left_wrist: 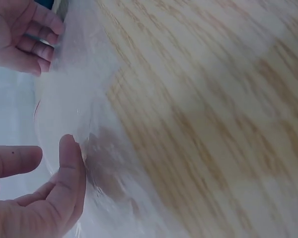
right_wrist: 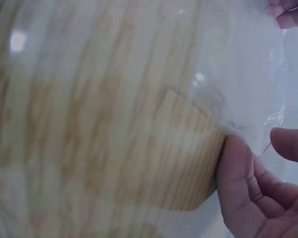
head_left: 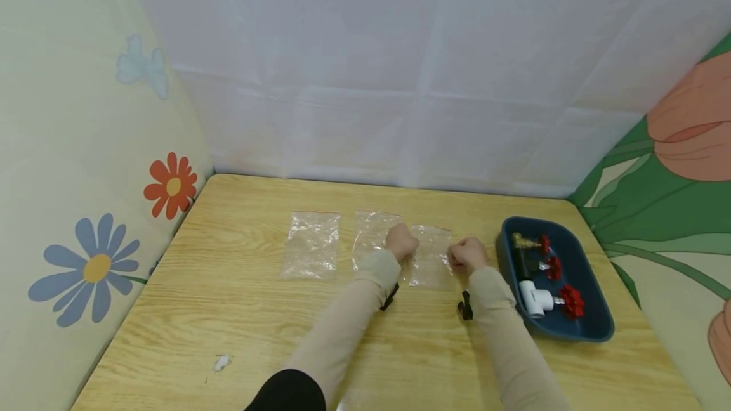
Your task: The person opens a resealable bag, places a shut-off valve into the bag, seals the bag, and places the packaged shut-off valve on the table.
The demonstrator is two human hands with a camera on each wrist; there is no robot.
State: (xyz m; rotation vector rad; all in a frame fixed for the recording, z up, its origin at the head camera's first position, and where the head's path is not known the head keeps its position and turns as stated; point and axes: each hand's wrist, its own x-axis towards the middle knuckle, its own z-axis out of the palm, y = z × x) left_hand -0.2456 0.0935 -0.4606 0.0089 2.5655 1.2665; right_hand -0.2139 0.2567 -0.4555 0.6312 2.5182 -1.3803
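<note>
A clear plastic zip bag [head_left: 431,257] with a red line along its top edge lies flat on the table between the two hands. At its left side is the left hand [head_left: 402,243]; in the left wrist view its loosely bent fingers [left_wrist: 72,173] touch the film while the thumb stands apart. The right hand [head_left: 468,254] is at the bag's right edge, where its fingertips [right_wrist: 236,153] touch the plastic, thumb spread away from them. Two similar bags lie to the left, a middle bag [head_left: 370,233] partly covered by the left hand and a far-left bag [head_left: 310,246].
A dark blue plastic basin [head_left: 599,328] stands on the wooden table [head_left: 228,297], right of the right hand. Inside it are a brass valve [head_left: 524,241], a white plastic valve [head_left: 533,300] and another valve, all with red handles. A white cloth [head_left: 365,81] hangs behind.
</note>
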